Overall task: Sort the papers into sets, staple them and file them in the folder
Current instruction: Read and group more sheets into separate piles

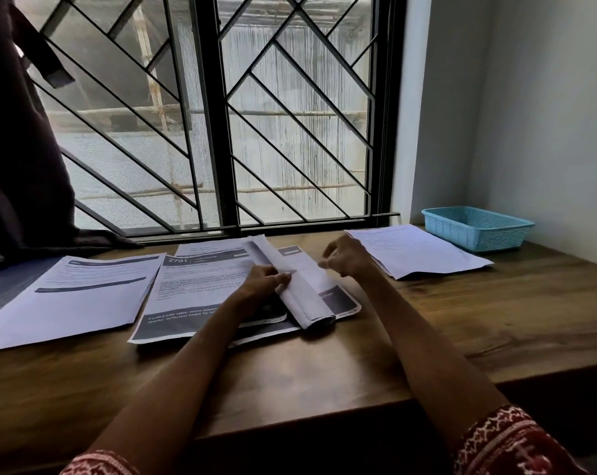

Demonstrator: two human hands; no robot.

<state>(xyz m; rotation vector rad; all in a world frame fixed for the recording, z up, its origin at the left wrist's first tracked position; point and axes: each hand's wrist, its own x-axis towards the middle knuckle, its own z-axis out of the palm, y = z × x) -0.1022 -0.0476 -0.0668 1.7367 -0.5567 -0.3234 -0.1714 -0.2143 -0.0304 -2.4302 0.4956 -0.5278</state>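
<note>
Light, floppy white printed sheets (300, 286) curl over; left grip (261, 281) pinches their folded edge, right grip (345, 257) pinches nearby, best held at edges.

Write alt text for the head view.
A person's left hand grips a folded-over sheet on the middle paper pile while the right hand pinches its far edge. More papers and a blue basket sit right.

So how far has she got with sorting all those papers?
Sorting looks partly done: one pile lies at the left, another by the blue basket. In hand: the left hand grips a curled sheet over the middle pile, while the right hand pinches its far edge. Stapling and filing remain; no stapler or folder is identifiable.
</note>
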